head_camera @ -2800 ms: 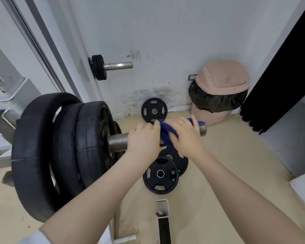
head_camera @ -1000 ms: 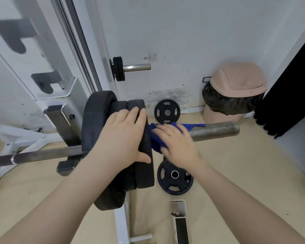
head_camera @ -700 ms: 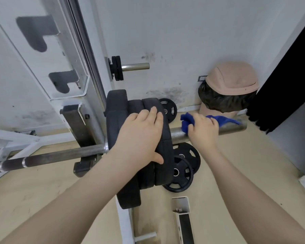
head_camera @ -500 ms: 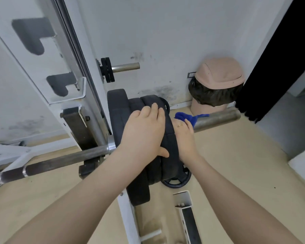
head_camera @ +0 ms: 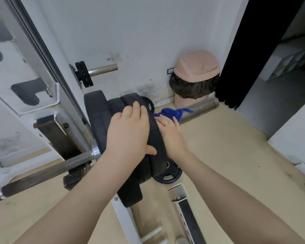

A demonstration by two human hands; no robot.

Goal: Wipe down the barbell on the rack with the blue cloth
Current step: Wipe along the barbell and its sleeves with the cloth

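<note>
Running from the left edge, the barbell [head_camera: 42, 173] lies across the white rack [head_camera: 42, 95], its dark knurled shaft resting at the rack's rusty hook bracket [head_camera: 55, 134] and passing into a stack of black weight plates [head_camera: 99, 124]. The left hand [head_camera: 128, 134] lies flat over the top rim of those plates, fingers close together and draped across the outermost plate, thumb stuck out toward the wrist side; it grips nothing, and I judge it is there to brace the load so the bar does not roll or shift under the rubbing. Just right of the plates, the right hand [head_camera: 171, 134] reaches down onto the bare steel sleeve, its fingers curled and pressing the blue cloth [head_camera: 173, 113] against the metal hard up to the outer plate; a ring shows on one finger. The cloth is bunched, with a tail trailing outward along the sleeve. The sleeve end [head_camera: 204, 108] juts free toward the pink bin [head_camera: 195, 80] by the wall. Loose plates [head_camera: 167, 175] lie on the floor below the sleeve. The wiping seems to be at the sleeve's inner end; the long shaft on the left looks yet to be covered.
</note>
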